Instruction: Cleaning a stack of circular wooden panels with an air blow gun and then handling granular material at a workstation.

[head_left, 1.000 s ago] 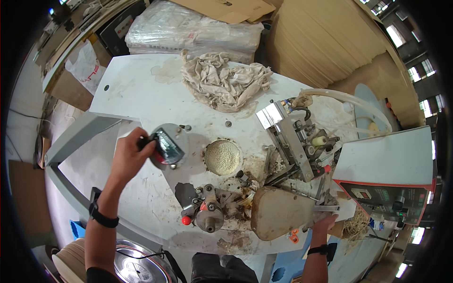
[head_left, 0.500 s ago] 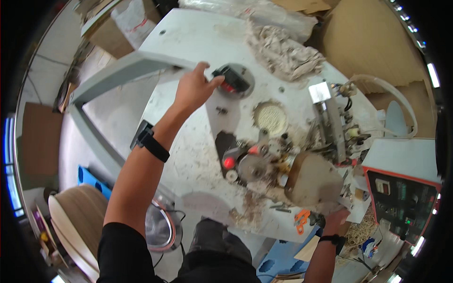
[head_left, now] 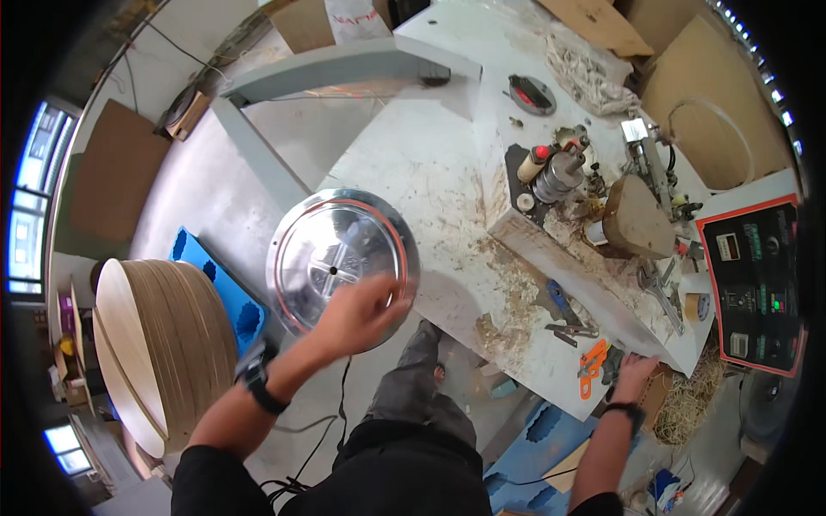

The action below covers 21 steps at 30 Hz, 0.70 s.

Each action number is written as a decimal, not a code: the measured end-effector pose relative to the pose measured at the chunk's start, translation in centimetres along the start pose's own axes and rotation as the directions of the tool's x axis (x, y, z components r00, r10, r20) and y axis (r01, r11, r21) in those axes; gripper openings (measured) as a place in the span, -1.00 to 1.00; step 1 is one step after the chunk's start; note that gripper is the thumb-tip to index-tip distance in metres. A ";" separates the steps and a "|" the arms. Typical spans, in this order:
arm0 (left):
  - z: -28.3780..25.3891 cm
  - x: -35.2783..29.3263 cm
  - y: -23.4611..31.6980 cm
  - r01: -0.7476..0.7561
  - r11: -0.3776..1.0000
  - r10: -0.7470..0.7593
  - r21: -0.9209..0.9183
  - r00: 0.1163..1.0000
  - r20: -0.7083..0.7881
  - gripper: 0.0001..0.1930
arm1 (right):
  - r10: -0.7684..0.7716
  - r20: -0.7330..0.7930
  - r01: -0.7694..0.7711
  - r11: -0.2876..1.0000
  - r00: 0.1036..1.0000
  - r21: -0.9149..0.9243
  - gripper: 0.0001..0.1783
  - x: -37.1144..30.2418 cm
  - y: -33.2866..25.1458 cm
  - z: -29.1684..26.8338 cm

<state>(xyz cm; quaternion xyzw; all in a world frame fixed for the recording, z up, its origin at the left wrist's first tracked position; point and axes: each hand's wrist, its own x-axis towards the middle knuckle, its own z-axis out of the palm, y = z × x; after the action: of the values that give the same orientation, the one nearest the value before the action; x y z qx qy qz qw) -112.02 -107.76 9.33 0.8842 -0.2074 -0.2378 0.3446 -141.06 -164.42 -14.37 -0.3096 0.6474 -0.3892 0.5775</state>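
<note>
My left hand [head_left: 361, 316] is over the lower right part of a round shiny metal disc [head_left: 310, 232] with an orange ring, its fingers curled in; whether they hold anything is hidden. My right hand [head_left: 635, 377] is at the near right edge of the white worktable [head_left: 413, 172], beside a dark green item [head_left: 613, 365] and an orange-handled tool [head_left: 591, 368]. Its fingers are partly hidden. A raised white slab [head_left: 572, 284] carries a machine head with a metal roller [head_left: 559, 176], a red knob and a brown rounded block [head_left: 638, 219].
Stacked round wooden boards [head_left: 181, 344] stand at left, by a blue foam piece [head_left: 228, 297]. A wrench [head_left: 661, 297] and blue-handled tool [head_left: 559, 301] lie near the slab. At right are a red-framed control panel [head_left: 753, 284] and wood shavings [head_left: 688, 413]. A grey frame [head_left: 318, 70] extends left.
My left hand has left the black and red item on the far part of the table and come back to the metal disc. The view has swung left. My right hand stays by the table edge.
</note>
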 end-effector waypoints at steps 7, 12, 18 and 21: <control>5.3 -26.2 -13.2 0.435 0.897 -0.440 -0.074 0.896 -0.064 -0.78 | 0.467 0.364 -0.274 0.839 0.806 -0.471 -0.90 -19.5 19.7 -9.6; 3.1 -31.5 -16.9 0.560 0.811 -0.568 -0.170 0.823 0.003 -0.70 | -0.037 0.712 0.341 0.894 0.701 -0.291 -0.76 -38.5 15.5 2.6; -2.8 -34.3 -29.1 0.476 0.849 -0.514 -0.228 0.844 -0.153 -0.69 | -0.187 0.961 0.657 0.754 0.204 0.007 -0.76 -60.6 13.3 19.5; -5.9 -36.3 -35.6 0.485 0.765 -0.608 -0.424 0.760 -0.229 -0.70 | -0.332 0.888 0.930 0.077 -0.317 0.361 -0.74 -67.8 17.0 28.0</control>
<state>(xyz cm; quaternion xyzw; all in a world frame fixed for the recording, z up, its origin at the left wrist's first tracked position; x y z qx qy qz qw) -130.55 -61.39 -1.96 0.8602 0.1736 -0.1982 0.4366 -103.00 -102.25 4.49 -0.9267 -0.0542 -0.2087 0.3078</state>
